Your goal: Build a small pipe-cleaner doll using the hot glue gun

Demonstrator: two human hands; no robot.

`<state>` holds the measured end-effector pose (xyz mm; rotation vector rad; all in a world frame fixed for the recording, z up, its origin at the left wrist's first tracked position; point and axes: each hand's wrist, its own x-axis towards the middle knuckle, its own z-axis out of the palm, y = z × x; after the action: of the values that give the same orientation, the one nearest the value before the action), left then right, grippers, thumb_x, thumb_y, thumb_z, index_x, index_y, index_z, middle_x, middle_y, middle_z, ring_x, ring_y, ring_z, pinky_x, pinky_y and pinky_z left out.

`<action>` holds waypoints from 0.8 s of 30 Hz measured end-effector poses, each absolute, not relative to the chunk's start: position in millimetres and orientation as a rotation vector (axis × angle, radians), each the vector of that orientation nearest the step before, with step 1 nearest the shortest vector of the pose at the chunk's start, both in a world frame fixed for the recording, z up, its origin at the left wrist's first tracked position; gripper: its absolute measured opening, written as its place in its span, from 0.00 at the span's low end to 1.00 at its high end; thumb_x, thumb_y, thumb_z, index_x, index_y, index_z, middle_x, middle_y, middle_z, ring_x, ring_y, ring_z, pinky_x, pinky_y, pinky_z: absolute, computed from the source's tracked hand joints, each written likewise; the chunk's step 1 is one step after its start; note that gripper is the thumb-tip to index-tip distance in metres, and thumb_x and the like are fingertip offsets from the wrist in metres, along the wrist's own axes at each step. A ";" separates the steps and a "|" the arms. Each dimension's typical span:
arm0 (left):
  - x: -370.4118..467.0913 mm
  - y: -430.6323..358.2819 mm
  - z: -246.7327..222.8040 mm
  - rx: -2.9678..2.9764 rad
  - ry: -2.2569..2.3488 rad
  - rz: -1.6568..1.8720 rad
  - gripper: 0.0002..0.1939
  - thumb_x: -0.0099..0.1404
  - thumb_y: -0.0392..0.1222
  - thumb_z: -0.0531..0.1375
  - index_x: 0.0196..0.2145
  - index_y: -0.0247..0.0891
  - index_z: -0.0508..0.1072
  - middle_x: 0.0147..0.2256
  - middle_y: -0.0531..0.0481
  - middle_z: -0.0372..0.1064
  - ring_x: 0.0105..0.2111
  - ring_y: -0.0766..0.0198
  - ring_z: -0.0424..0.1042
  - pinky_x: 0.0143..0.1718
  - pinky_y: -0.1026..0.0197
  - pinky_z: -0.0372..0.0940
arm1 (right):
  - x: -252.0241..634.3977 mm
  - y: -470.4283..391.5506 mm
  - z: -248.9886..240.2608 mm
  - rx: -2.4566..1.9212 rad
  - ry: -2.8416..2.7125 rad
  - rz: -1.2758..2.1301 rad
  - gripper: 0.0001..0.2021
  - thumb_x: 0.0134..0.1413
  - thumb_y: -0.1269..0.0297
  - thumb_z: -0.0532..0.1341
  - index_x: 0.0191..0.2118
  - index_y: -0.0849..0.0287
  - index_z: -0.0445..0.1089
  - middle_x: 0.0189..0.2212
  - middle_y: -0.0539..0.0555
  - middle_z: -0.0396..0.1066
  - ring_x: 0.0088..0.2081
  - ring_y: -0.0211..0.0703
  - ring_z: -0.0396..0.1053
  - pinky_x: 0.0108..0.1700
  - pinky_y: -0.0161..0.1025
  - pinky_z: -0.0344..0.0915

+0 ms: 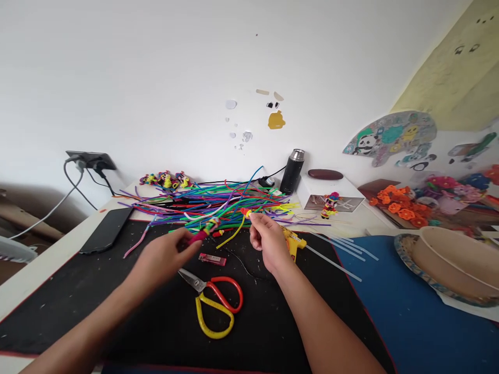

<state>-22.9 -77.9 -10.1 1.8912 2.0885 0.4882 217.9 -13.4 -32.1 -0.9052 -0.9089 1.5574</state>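
My left hand [163,257] is closed on a small pipe-cleaner doll [211,225] with a magenta lower part; its far end looks multicoloured and slightly blurred. To its right, my right hand [271,239] pinches a small red and yellow pipe-cleaner piece [246,212] between thumb and fingers. The two held pieces are apart. Below the hands, scissors [216,301] with one red and one yellow handle lie on the black mat [156,322]. A pink lighter [212,259] rests between the hands. Partly behind my right wrist is a yellow glue gun [295,243].
Many coloured pipe cleaners [187,200] are heaped along the wall. Finished dolls [166,180] sit behind them; another doll [330,205] stands by a white box [351,189]. A black flask [292,171], phone [106,230], glue sticks [346,248] and a beige bowl [460,259] surround the work area.
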 end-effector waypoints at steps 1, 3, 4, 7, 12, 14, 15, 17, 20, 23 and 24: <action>-8.6 -72.1 -12.4 1.958 2.055 0.454 0.20 0.67 0.61 0.55 0.34 0.43 0.74 0.31 0.51 0.78 0.30 0.54 0.75 0.31 0.59 0.58 | 219.4 -12.2 -31.7 -0.902 -0.897 1.554 0.20 0.47 0.46 0.73 0.33 0.58 0.71 0.17 0.43 0.64 0.14 0.29 0.54 0.18 0.30 0.40; 15.9 -61.5 -17.9 2.096 1.995 0.363 0.16 0.69 0.56 0.56 0.35 0.43 0.74 0.32 0.49 0.79 0.32 0.54 0.76 0.30 0.59 0.57 | 222.0 -10.5 -30.8 -0.899 -0.880 1.552 0.21 0.46 0.46 0.74 0.34 0.58 0.72 0.17 0.43 0.64 0.14 0.29 0.54 0.18 0.30 0.40; 25.8 -56.8 -20.7 2.150 1.954 0.315 0.14 0.69 0.54 0.57 0.35 0.43 0.74 0.32 0.48 0.79 0.32 0.53 0.76 0.30 0.59 0.57 | 222.9 -9.9 -30.2 -0.895 -0.874 1.552 0.21 0.46 0.46 0.74 0.35 0.58 0.72 0.17 0.43 0.64 0.14 0.29 0.54 0.18 0.30 0.40; 45.4 -46.0 -27.6 2.283 1.911 0.244 0.12 0.70 0.52 0.58 0.37 0.42 0.75 0.34 0.46 0.79 0.35 0.52 0.78 0.31 0.58 0.58 | 224.7 -9.0 -28.1 -0.869 -0.870 1.554 0.21 0.47 0.46 0.74 0.35 0.58 0.72 0.16 0.43 0.64 0.14 0.29 0.54 0.18 0.30 0.40; 54.7 -41.0 -36.0 2.422 1.948 0.149 0.17 0.72 0.55 0.57 0.36 0.40 0.75 0.34 0.42 0.78 0.35 0.48 0.78 0.31 0.56 0.59 | 226.5 -8.5 -24.0 -0.841 -0.856 1.533 0.21 0.47 0.47 0.74 0.32 0.58 0.69 0.16 0.43 0.63 0.14 0.29 0.53 0.18 0.31 0.40; 55.5 -42.6 -39.2 2.482 1.917 0.111 0.18 0.72 0.56 0.57 0.36 0.39 0.76 0.33 0.41 0.78 0.35 0.46 0.78 0.31 0.56 0.60 | 226.7 -8.9 -22.4 -0.840 -0.853 1.530 0.20 0.47 0.47 0.74 0.31 0.58 0.69 0.15 0.42 0.63 0.14 0.29 0.53 0.18 0.31 0.40; 55.9 -43.5 -40.5 2.499 1.900 0.096 0.18 0.72 0.56 0.57 0.36 0.38 0.76 0.33 0.40 0.78 0.35 0.45 0.78 0.32 0.55 0.61 | 226.5 -9.3 -21.7 -0.840 -0.855 1.533 0.20 0.47 0.47 0.74 0.31 0.57 0.69 0.15 0.42 0.63 0.14 0.29 0.53 0.18 0.31 0.40; 57.2 -44.8 -42.0 2.505 1.880 0.084 0.20 0.72 0.58 0.58 0.36 0.38 0.77 0.33 0.39 0.78 0.35 0.45 0.78 0.32 0.55 0.62 | 226.0 -10.1 -20.9 -0.841 -0.859 1.542 0.20 0.47 0.47 0.74 0.32 0.57 0.69 0.15 0.42 0.63 0.14 0.30 0.53 0.18 0.31 0.41; 60.6 -45.0 -41.8 2.510 1.870 0.081 0.22 0.72 0.61 0.58 0.34 0.39 0.77 0.33 0.38 0.79 0.35 0.44 0.78 0.32 0.54 0.62 | 225.2 -10.6 -21.6 -0.841 -0.862 1.550 0.20 0.47 0.47 0.73 0.32 0.57 0.70 0.15 0.42 0.63 0.14 0.30 0.53 0.18 0.31 0.41; 65.2 -44.1 -40.7 2.510 1.856 0.086 0.22 0.71 0.61 0.60 0.33 0.39 0.77 0.32 0.38 0.79 0.36 0.43 0.78 0.34 0.54 0.62 | 224.8 -10.6 -23.4 -0.833 -0.861 1.554 0.19 0.48 0.48 0.73 0.32 0.57 0.70 0.16 0.42 0.63 0.14 0.30 0.52 0.18 0.31 0.41; 66.6 -43.9 -40.8 2.500 1.851 0.093 0.21 0.70 0.61 0.60 0.32 0.39 0.77 0.32 0.38 0.79 0.36 0.43 0.78 0.34 0.54 0.62 | 224.7 -10.6 -23.8 -0.831 -0.865 1.555 0.19 0.49 0.48 0.73 0.32 0.57 0.70 0.16 0.42 0.62 0.14 0.30 0.52 0.18 0.31 0.41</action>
<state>66.6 -43.9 -40.8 2.5005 1.8507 0.0929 224.7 -10.6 -23.8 -0.8312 -0.8648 1.5551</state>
